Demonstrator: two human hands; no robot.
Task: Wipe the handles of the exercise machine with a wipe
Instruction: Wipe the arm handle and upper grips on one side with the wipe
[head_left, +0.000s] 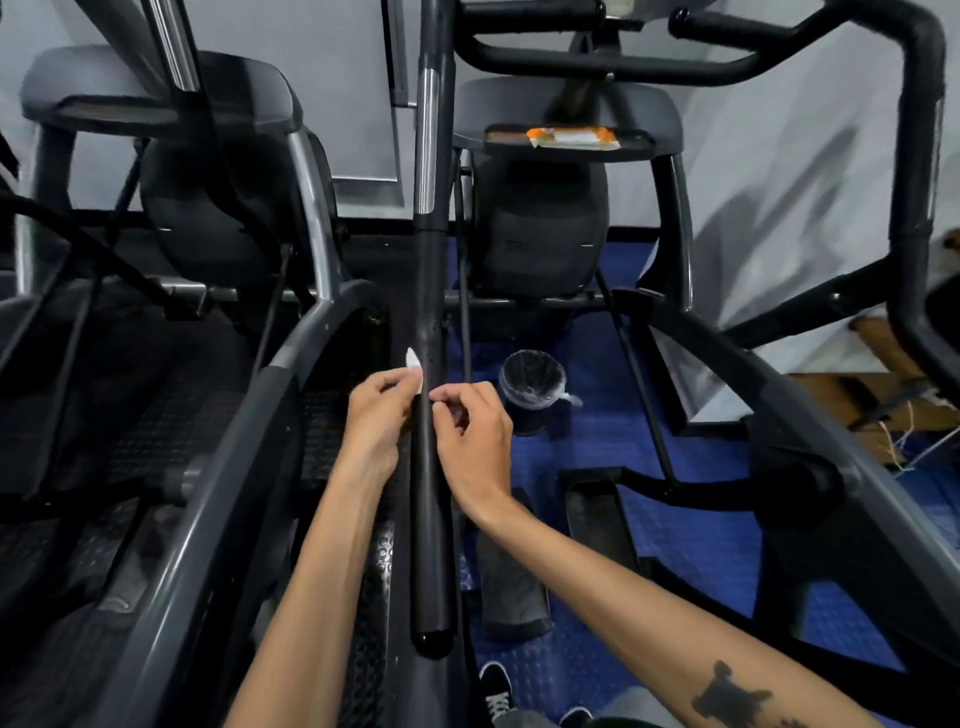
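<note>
A long black handle (431, 519) of the exercise machine runs from the bottom middle up through the frame. My left hand (376, 421) is at the handle's left side and pinches a small white wipe (414, 364) that sticks up against the bar. My right hand (475, 431) is at the handle's right side with its fingers curled at the bar; a bit of white shows under its fingertips, and I cannot tell whether it grips the wipe. A second black handle (919, 156) curves at the upper right.
A black bin with a clear liner (532, 384) stands on the blue floor just right of the hands. An orange and white packet (571, 137) lies on the machine's console tray. Foot pedals (597, 514) sit below. Another machine (156, 234) crowds the left.
</note>
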